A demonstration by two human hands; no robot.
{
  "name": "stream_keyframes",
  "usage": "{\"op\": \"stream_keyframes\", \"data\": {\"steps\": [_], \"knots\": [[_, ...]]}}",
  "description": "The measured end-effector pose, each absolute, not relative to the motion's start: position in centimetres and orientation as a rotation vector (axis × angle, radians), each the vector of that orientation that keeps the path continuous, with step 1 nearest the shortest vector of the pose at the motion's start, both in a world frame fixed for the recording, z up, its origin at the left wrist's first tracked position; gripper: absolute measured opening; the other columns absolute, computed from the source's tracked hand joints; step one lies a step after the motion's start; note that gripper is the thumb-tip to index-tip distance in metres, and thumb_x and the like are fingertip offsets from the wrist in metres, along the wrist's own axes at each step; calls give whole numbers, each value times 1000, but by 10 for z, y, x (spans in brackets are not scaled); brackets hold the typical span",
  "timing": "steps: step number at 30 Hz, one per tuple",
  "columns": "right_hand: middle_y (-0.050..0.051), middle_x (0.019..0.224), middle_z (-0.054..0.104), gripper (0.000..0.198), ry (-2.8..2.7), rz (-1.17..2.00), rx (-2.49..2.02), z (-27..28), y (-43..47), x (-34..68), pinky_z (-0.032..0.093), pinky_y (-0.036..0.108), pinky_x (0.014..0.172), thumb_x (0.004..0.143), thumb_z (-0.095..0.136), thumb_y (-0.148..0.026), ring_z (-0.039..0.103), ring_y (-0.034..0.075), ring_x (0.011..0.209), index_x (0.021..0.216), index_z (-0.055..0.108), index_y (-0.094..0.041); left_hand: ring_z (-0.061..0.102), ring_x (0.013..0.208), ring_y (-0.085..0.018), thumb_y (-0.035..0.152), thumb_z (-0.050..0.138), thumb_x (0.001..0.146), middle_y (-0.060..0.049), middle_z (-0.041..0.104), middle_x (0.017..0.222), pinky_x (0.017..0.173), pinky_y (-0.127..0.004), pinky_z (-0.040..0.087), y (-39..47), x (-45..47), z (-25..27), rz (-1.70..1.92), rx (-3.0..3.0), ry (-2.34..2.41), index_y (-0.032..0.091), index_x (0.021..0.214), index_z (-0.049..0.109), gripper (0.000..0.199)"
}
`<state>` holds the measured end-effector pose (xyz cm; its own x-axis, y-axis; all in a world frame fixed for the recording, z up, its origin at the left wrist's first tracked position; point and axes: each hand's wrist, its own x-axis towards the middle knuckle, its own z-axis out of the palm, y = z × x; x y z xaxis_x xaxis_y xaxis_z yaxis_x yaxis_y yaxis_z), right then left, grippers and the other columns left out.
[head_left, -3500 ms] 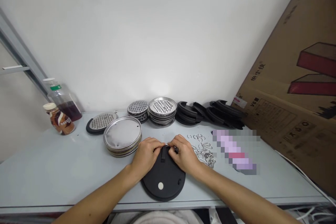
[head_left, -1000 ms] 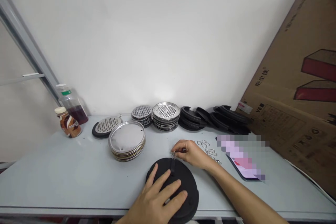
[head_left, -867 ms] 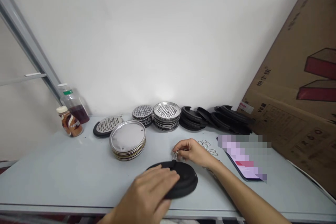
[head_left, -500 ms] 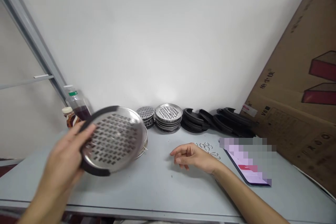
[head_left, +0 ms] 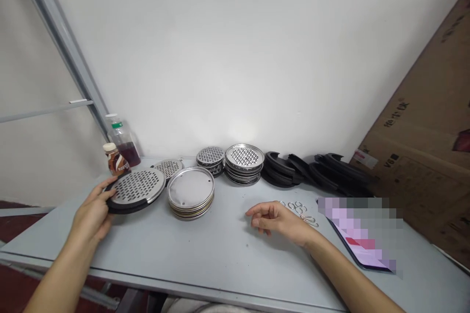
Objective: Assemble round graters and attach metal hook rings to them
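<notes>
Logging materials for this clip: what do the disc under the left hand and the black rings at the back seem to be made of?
The disc under the left hand looks like shiny perforated steel, glinting, seated in a matte black rim, perhaps rubber or plastic. The black rings look dull and slightly floppy, likely rubber.

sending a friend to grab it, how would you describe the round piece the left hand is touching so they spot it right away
On the grey table, look to the far left, just in front of the two bottles. There the left hand grips a perforated disc lying flat. Unlike the stack of plain metal discs beside it, it has holes and a black rim.
</notes>
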<state>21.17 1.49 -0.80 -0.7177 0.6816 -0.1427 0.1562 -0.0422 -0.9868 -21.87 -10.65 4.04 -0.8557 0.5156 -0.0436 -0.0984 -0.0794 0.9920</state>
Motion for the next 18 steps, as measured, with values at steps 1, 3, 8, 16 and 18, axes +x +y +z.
{"op": "stream_keyframes", "data": {"steps": [1, 3, 8, 16, 18], "knots": [[4, 80, 68, 42, -1856, 1804, -882, -9, 15, 212, 43, 24, 56, 75, 78, -44, 56, 12, 65, 104, 72, -15, 64, 56, -5, 3, 53, 85, 4, 74, 75, 55, -11, 51, -104, -219, 35, 1981, 460, 1788, 24, 121, 66, 43], [4, 81, 68, 41, -1873, 1795, -879, -10, 16, 212, 43, 25, 56, 76, 78, -44, 55, 12, 64, 104, 72, -15, 63, 52, -6, 2, 51, 86, 1, 74, 74, 51, -11, 51, -104, -220, 24, 1961, 470, 1799, 21, 124, 65, 44], [2, 75, 65, 39, -1863, 1807, -869, -13, 16, 210, 43, 25, 56, 76, 78, -42, 54, 12, 63, 104, 72, -14, 61, 45, -8, 2, 53, 83, 2, 71, 66, 42, -11, 47, -127, -226, 10, 1903, 413, 1867, 21, 124, 66, 47], [2, 76, 65, 38, -1907, 1779, -877, -13, 16, 209, 42, 25, 55, 78, 76, -40, 54, 12, 64, 105, 71, -14, 71, 62, -15, 10, 52, 82, 3, 76, 72, 52, -18, 53, -154, -254, -15, 1698, 511, 2170, 30, 133, 58, 54], [3, 77, 65, 37, -1920, 1769, -875, -13, 16, 210, 43, 25, 55, 78, 75, -39, 54, 12, 64, 105, 71, -14, 72, 63, -17, 13, 49, 83, 1, 77, 71, 53, -21, 55, -153, -262, -24, 1619, 571, 2313, 26, 139, 52, 57]]}}
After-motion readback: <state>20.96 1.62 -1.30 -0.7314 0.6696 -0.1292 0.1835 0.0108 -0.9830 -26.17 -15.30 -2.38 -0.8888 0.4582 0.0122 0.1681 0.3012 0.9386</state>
